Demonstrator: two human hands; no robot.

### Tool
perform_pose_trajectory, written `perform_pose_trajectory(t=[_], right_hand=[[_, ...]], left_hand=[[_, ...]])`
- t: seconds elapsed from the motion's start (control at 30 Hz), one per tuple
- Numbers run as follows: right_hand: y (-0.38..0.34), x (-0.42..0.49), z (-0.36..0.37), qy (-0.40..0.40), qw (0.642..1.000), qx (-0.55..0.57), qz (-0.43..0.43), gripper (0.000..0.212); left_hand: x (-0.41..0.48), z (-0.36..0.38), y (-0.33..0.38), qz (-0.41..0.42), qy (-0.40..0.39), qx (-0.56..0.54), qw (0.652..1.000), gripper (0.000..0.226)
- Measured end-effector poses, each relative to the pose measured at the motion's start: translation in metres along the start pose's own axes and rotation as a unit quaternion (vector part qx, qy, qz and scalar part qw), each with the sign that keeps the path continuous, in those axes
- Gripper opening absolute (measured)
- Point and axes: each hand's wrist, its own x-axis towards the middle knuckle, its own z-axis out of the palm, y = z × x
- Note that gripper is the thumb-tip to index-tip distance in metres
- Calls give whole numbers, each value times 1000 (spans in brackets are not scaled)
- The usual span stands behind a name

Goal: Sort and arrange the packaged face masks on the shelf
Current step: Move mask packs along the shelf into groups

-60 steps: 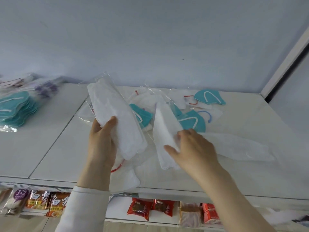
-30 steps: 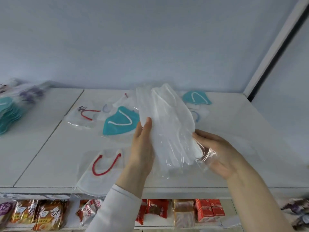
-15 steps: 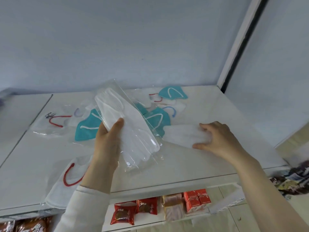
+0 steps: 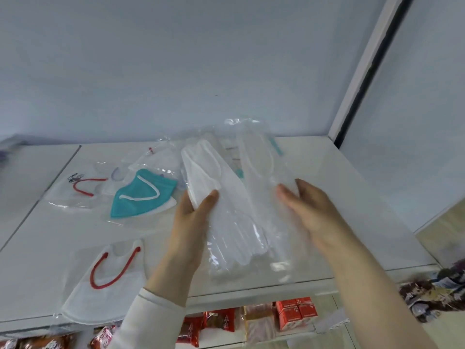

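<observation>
Shelf (image 4: pixel 364 210): I see a white flat top with 1 seam (image 4: pixel 63 169) on its left.
Teal mask (image 4: pixel 141 195): flat in a clear packet, left of centre.
Red-looped white mask (image 4: pixel 100 293): at the front edge.
Red-strapped packet (image 4: pixel 75 190): just beside the seam.
Back packets (image 4: pixel 156 159): clear, overlapping; I can't count them.

Holds both arms extended forward and upward from the lower edge of the view. Grips white mask pack (image 4: pixel 226 192) in left hand (image 4: pixel 193 217): thumb across the front, fingers hidden behind, white sleeve (image 4: pixel 151 321) down to the wrist. Holds right hand (image 4: pixel 309 210), forearm bare, at clear pack (image 4: pixel 259 159): back toward camera, fingers extended upward, thumb spread leftward. Blurred; grip not determinable.
</observation>
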Motion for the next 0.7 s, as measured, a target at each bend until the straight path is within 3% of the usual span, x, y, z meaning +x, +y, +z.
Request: perform_pose_trajectory(t=[0.1,0.17,0.33,0.43,0.6,0.7], right_hand=[[13,3,26,8,1000,-16,-14,9],[16,2,38,-3,1000,-1,-20,18],[0,-1,57,0,992,47,-118,50],[-2,-4,64,22,979,91,-181,44],[20,-12,76,-14,981,86,-174,50],[21,-11,75,-38,979,107,-172,42]], left_hand=[[-7,11,0,20,-42,-16,999,34],[-9,16,2,51,-59,1,997,45],[-4,23,25,214,-36,159,963,37],[0,17,32,280,-1,230,932,49],[-12,9,14,262,-17,186,947,46],[-14,13,12,246,-35,154,956,59]])
